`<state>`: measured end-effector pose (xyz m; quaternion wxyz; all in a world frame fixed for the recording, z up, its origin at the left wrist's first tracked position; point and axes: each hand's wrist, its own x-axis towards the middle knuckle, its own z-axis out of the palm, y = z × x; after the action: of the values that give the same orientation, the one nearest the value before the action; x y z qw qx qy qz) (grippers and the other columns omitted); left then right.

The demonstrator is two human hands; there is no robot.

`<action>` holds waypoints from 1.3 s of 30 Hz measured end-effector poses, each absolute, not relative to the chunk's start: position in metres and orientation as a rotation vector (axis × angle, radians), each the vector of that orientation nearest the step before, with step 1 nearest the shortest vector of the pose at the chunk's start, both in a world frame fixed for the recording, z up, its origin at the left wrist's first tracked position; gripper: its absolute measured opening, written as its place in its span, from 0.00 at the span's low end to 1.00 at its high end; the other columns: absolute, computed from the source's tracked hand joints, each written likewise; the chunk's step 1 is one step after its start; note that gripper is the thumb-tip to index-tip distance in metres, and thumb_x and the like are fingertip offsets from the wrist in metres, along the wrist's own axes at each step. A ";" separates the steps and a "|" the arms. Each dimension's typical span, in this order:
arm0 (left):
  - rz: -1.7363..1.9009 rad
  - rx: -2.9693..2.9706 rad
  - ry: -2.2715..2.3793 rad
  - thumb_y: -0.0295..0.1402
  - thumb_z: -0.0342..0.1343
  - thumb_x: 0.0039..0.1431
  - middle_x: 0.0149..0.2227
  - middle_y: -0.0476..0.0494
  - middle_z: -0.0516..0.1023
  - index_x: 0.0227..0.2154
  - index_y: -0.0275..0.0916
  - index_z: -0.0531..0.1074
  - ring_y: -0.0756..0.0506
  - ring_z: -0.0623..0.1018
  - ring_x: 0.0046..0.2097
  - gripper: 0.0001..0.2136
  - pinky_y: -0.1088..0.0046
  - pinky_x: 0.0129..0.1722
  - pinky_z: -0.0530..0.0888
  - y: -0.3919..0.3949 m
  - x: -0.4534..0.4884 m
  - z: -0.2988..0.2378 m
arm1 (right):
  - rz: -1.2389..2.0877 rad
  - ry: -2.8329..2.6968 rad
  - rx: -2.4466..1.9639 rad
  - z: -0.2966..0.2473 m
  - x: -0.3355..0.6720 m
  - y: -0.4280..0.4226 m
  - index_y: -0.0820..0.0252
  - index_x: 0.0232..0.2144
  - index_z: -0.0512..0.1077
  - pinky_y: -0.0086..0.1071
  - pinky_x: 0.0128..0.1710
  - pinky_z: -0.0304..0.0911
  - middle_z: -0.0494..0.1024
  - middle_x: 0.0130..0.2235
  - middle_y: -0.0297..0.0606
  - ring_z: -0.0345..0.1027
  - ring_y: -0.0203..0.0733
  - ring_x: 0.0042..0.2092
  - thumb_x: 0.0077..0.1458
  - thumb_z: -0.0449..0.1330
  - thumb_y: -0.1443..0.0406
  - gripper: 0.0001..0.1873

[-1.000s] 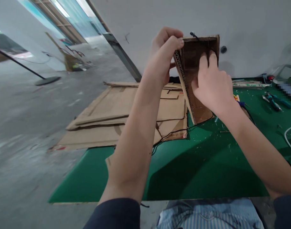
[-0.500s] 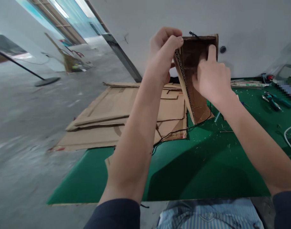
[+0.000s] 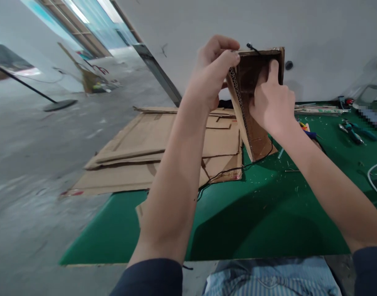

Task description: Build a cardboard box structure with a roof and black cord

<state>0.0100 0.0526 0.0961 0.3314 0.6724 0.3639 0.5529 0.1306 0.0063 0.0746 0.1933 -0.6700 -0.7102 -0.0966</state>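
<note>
A tall folded cardboard box (image 3: 248,111) stands upright on the green table, its open side facing me. My left hand (image 3: 217,70) grips its upper left corner, thumb in front and fingers behind the panel. Inside the box's upper part is my right hand (image 3: 273,98), index finger pointing up towards the top right inner corner; the other fingers are curled, and whether they pinch anything is hidden. A black cord (image 3: 253,48) pokes out over the top edge. Black cable (image 3: 225,170) also runs along the table by the box's foot.
Flat cardboard sheets (image 3: 129,135) lie stacked on the left of the green table (image 3: 238,222). Pliers (image 3: 352,130) rest at the right, near a white cable (image 3: 372,181). A grey wall (image 3: 324,37) rises behind. A broom (image 3: 86,78) leans further back left.
The top of the cardboard box has dipped slightly and shifted a little right, my left hand along with it. My right hand has moved slightly down and left inside it.
</note>
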 end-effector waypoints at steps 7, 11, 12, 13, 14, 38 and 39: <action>1.377 1.827 0.893 0.33 0.51 0.46 0.29 0.47 0.62 0.33 0.44 0.73 0.47 0.69 0.34 0.10 0.72 0.28 0.61 0.053 0.007 0.101 | -0.358 -1.911 -1.887 0.065 0.133 0.011 0.64 0.65 0.54 0.47 0.42 0.69 0.47 0.69 0.55 0.75 0.53 0.41 0.57 0.49 0.63 0.34; 1.399 1.841 0.886 0.33 0.52 0.46 0.30 0.47 0.64 0.31 0.46 0.73 0.46 0.69 0.33 0.08 0.71 0.26 0.59 0.054 0.009 0.099 | -0.317 -1.873 -1.896 0.063 0.133 0.010 0.66 0.67 0.48 0.48 0.43 0.68 0.44 0.69 0.59 0.74 0.57 0.44 0.56 0.49 0.63 0.38; 1.400 1.836 0.888 0.33 0.52 0.46 0.29 0.47 0.64 0.31 0.47 0.72 0.45 0.69 0.33 0.08 0.71 0.26 0.58 0.053 0.009 0.099 | -0.308 -1.867 -1.902 0.062 0.133 0.010 0.66 0.68 0.47 0.48 0.44 0.68 0.44 0.69 0.59 0.74 0.58 0.45 0.56 0.49 0.63 0.39; 1.403 1.825 0.894 0.33 0.52 0.46 0.30 0.47 0.65 0.30 0.47 0.72 0.45 0.69 0.34 0.08 0.71 0.26 0.58 0.052 0.010 0.099 | -0.296 -1.865 -1.905 0.062 0.133 0.010 0.65 0.68 0.46 0.49 0.44 0.68 0.45 0.69 0.59 0.74 0.58 0.46 0.56 0.49 0.63 0.39; 1.405 1.810 0.900 0.32 0.52 0.46 0.30 0.47 0.65 0.30 0.47 0.71 0.45 0.69 0.34 0.07 0.71 0.26 0.57 0.051 0.010 0.099 | -0.282 -1.864 -1.904 0.061 0.132 0.010 0.64 0.68 0.45 0.50 0.44 0.68 0.47 0.68 0.59 0.74 0.59 0.46 0.56 0.49 0.62 0.40; 1.458 1.822 0.799 0.31 0.53 0.49 0.27 0.47 0.59 0.31 0.46 0.72 0.49 0.58 0.28 0.06 0.73 0.22 0.54 0.064 0.009 0.094 | -0.487 -1.897 -1.924 0.069 0.135 0.014 0.64 0.64 0.54 0.45 0.38 0.68 0.48 0.69 0.56 0.75 0.53 0.39 0.58 0.47 0.63 0.32; 1.458 1.817 0.806 0.31 0.53 0.49 0.27 0.47 0.59 0.31 0.46 0.71 0.48 0.59 0.29 0.06 0.72 0.23 0.55 0.063 0.009 0.094 | -0.483 -1.903 -1.909 0.069 0.135 0.014 0.65 0.64 0.54 0.46 0.38 0.68 0.48 0.69 0.56 0.75 0.54 0.39 0.58 0.47 0.63 0.33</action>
<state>0.0095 0.0635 0.0943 0.3320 0.6952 0.3085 0.5579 0.1346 0.0137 0.0687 0.2004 -0.6829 -0.6808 -0.1729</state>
